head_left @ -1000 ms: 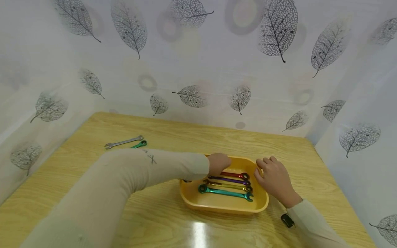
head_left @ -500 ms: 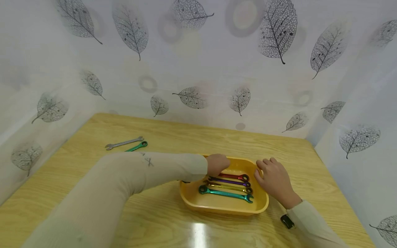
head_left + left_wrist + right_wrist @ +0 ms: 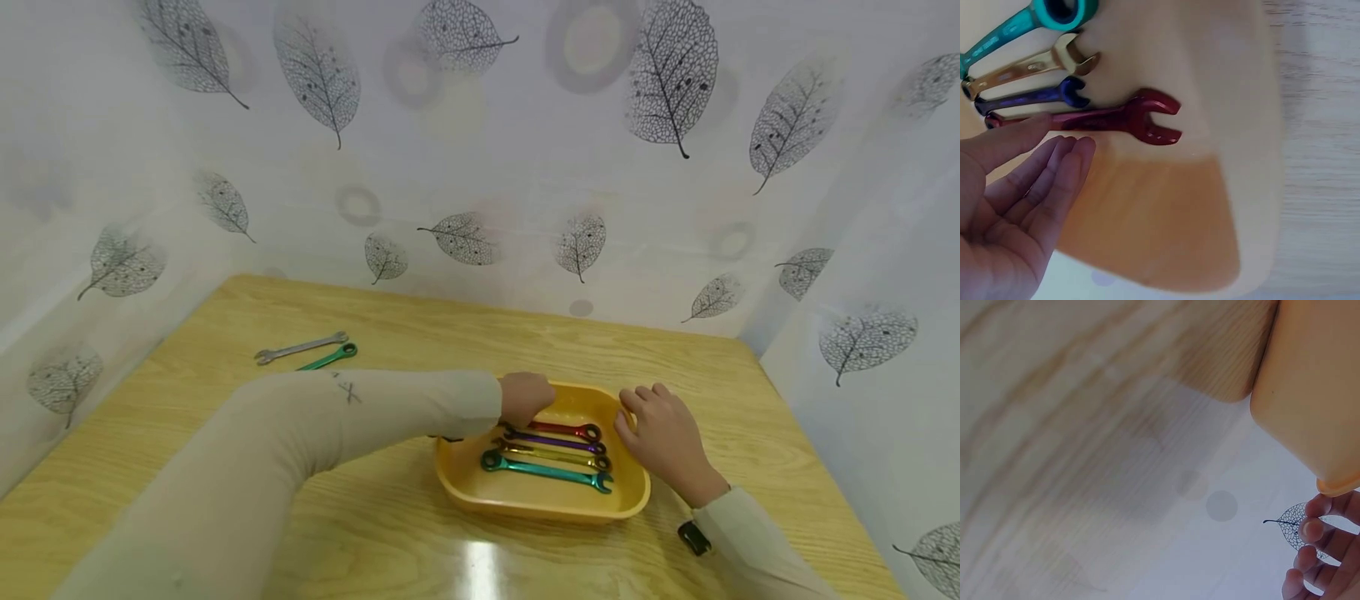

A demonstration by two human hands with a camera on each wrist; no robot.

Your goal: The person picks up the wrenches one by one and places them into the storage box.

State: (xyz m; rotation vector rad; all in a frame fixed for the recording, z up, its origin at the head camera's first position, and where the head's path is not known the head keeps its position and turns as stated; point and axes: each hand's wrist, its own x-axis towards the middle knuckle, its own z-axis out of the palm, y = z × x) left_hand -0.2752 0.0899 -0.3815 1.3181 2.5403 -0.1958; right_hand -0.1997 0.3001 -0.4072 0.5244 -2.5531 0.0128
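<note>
A yellow plastic basin (image 3: pixel 525 506) sits on the wooden table. Inside it lie a red wrench (image 3: pixel 1094 119), a purple wrench (image 3: pixel 558 442), a gold wrench (image 3: pixel 555 454) and a teal wrench (image 3: pixel 547 472), side by side. My left hand (image 3: pixel 525 398) reaches into the basin's back left part. It pinches the red wrench by the handle, thumb over it and fingertips at its lower edge; the wrench's open end points free. At the right end, my right hand (image 3: pixel 663 437) holds the basin's rim (image 3: pixel 1338 489) with curled fingers.
A silver wrench (image 3: pixel 300 347) and a green wrench (image 3: pixel 330 358) lie at the table's back left, the green one partly behind my left sleeve (image 3: pixel 375 408). Leaf-patterned cloth (image 3: pixel 480 167) walls off the table's back and sides.
Both hands keep their places at the basin. My left forearm has dropped slightly, so more of the green wrench shows. The view has tilted a little.
</note>
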